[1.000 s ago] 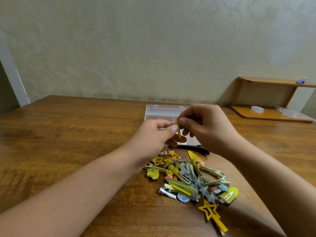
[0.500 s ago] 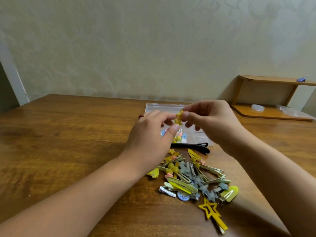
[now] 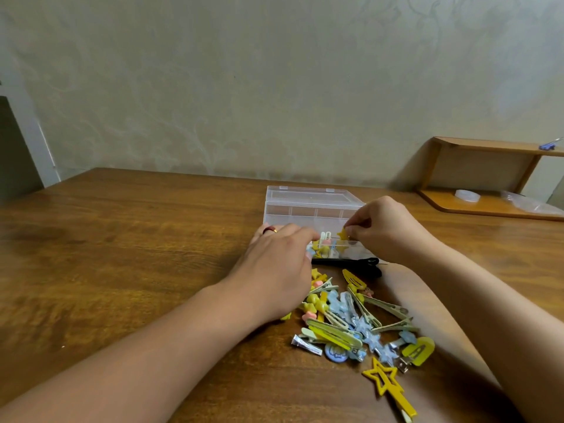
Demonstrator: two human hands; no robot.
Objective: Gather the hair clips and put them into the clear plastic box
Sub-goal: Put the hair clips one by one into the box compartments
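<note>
The clear plastic box point(image 3: 308, 206) stands open on the table, with several clips in its near compartments. My right hand point(image 3: 387, 228) pinches a small yellow star clip point(image 3: 343, 234) just above the box's near right part. My left hand point(image 3: 274, 270) lies flat at the box's near left corner, fingers stretched toward it, holding nothing that I can see. A pile of yellow, blue and pink hair clips point(image 3: 357, 319) lies on the wood in front of the box. A long black clip point(image 3: 346, 262) lies between the box and the pile.
A big yellow star clip point(image 3: 384, 380) lies at the pile's near edge. A low wooden shelf point(image 3: 488, 178) stands at the far right against the wall, with small plastic items on it. Bare wooden table point(image 3: 122, 239) spreads to the left.
Both hands have moved down and forward to the box. My left hand let go of the yellow star clip; my right hand alone carries it over the box.
</note>
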